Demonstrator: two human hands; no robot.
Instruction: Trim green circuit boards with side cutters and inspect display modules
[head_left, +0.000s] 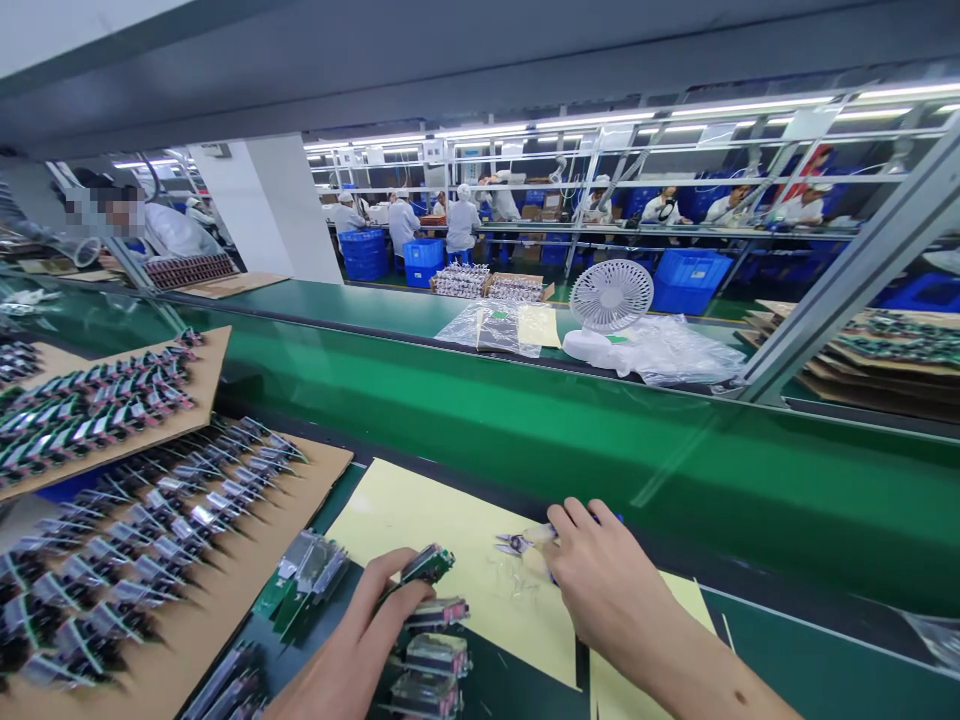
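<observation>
At lower left of the frame, see flat brown cardboard (300, 505) under spiky rows of glossy modules (202, 517); at bottom centre, a left hand (369, 612) with thumb and fingers narrowed around a slim green circuit board (429, 566), beside boxy, clear-sided units (436, 655). Farther right, find smooth yellow paper (427, 515) with thin clear scraps (517, 578), probably plastic, and, right of centre, metal-tipped nippers (537, 536) with parted jaws, held in the curled fingers of a right hand (600, 570).

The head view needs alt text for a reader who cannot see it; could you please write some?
A person's left hand holds a circuit-board assembly and their right hand holds small pliers over yellow paper. Rows of electronic parts lie on cardboard at left; beyond are a white fan and workers in white.
</observation>
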